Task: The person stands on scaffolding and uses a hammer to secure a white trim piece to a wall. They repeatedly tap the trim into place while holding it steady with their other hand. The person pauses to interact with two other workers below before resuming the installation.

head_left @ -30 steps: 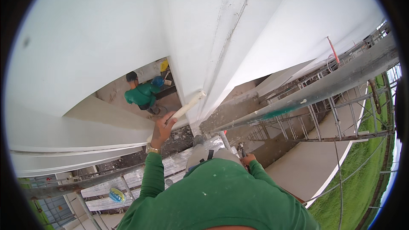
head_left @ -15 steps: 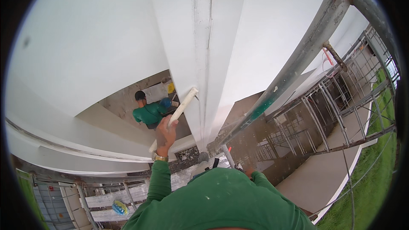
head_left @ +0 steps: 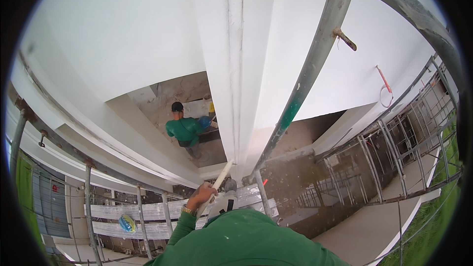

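My left hand, with a watch at the wrist, is closed around a long cream stick, tilted with its far end near the foot of the white vertical column. Narrow grooved lines run down the column. My hand is just above my green-sleeved body, near my pale-clad leg and boot. My right hand is out of sight behind my body. Right of the column rises a grey scaffold pipe with a green patch and a short rusty pin.
A co-worker in green and a dark cap stands below in an opening, beside blue and yellow objects. Scaffold rails curve around both sides. Pale planks with a blue-yellow bundle lie lower left. A red hanging item is at the right.
My left hand and the stick have moved down toward my body. My right hand has gone out of sight. The view has shifted, bringing more upper scaffold pipe and left railing into sight.
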A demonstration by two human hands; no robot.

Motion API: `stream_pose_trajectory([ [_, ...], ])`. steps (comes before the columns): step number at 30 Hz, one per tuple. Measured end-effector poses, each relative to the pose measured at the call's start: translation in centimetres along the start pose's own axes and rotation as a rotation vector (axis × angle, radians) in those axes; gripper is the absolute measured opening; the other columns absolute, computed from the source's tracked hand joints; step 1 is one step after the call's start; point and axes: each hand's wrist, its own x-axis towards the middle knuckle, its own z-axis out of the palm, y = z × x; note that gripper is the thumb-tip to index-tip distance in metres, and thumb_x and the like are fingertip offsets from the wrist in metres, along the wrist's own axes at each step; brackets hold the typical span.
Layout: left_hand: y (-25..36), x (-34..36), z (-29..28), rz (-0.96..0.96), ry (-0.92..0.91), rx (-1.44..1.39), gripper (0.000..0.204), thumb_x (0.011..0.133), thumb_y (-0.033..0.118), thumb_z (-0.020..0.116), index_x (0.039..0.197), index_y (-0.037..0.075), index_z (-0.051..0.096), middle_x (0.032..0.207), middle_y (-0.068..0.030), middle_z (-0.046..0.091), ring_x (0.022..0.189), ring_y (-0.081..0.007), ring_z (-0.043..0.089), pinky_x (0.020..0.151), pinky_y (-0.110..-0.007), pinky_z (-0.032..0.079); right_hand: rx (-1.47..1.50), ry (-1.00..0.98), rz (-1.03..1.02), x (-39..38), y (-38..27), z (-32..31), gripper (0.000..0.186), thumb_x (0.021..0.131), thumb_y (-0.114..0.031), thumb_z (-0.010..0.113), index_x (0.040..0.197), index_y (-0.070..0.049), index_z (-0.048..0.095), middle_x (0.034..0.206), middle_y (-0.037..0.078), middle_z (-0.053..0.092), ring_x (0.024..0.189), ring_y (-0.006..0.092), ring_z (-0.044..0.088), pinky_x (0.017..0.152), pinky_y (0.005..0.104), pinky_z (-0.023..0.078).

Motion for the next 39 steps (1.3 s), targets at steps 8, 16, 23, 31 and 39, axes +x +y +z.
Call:
stream_pose_trajectory([
  [8, -2.6, -4.6, -2.1, -0.300, -0.036, -0.103, 0.040, 0.100, 0.038, 0.063, 0.114, 0.001, 0.055, 0.079, -0.0057, 0.061, 0.059, -0.0132, 0.058, 0.051, -0.029, 0.049, -0.076, -0.011, 0.050, 1.3, 1.1, 3.0, 0.040, 0.091, -0.038, 0.070, 0.096, 0.002, 0.072, 0.077, 0.013, 0.073, 0.061, 0.0254, 0.069, 0.060, 0.0414, 0.056],
  [16, 16.0, -4.1, -2.5, 0.412, -0.130, -0.046, 0.036, 0.103, 0.026, 0.057, 0.133, 0.005, 0.053, 0.082, -0.0004, 0.055, 0.049, -0.0088, 0.052, 0.044, -0.026, 0.043, -0.021, 0.184, -0.059, 5.3, -4.8, -0.3, 0.042, 0.089, -0.040, 0.071, 0.095, 0.002, 0.073, 0.079, 0.014, 0.074, 0.062, 0.0265, 0.071, 0.062, 0.0421, 0.057],
  [23, 41.3, -13.5, -4.4, 1.027, 0.277, 0.265, 0.046, 0.106, 0.042, 0.052, 0.120, 0.000, 0.065, 0.070, 0.0004, 0.056, 0.043, -0.0054, 0.049, 0.039, -0.022, 0.039, 0.496, 0.336, -0.878, -21.8, -28.9, -12.9, 0.029, 0.096, -0.026, 0.069, 0.101, 0.002, 0.062, 0.064, 0.002, 0.056, 0.049, 0.0091, 0.052, 0.043, 0.0285, 0.042],
  [31, 56.3, -18.9, -5.9, 1.361, 0.952, 0.983, 0.054, 0.100, 0.052, 0.051, 0.102, 0.003, 0.072, 0.062, -0.0069, 0.058, 0.058, -0.0156, 0.057, 0.057, -0.037, 0.046, 0.566, 0.578, -1.515, -43.6, -42.8, -20.1, 0.040, 0.101, -0.030, 0.064, 0.122, 0.004, 0.058, 0.065, -0.001, 0.054, 0.050, 0.0053, 0.050, 0.047, 0.0237, 0.042],
  [39, 56.2, -18.0, -3.8, 1.272, 0.952, 0.993, 0.051, 0.101, 0.050, 0.051, 0.102, 0.004, 0.072, 0.058, -0.0032, 0.052, 0.054, -0.0130, 0.048, 0.052, -0.034, 0.039, 0.322, 1.037, -1.795, -53.4, -48.9, -24.9, 0.061, 0.101, -0.027, 0.059, 0.155, -0.010, 0.036, 0.078, 0.006, 0.062, 0.053, 0.0101, 0.056, 0.051, 0.0271, 0.049],
])
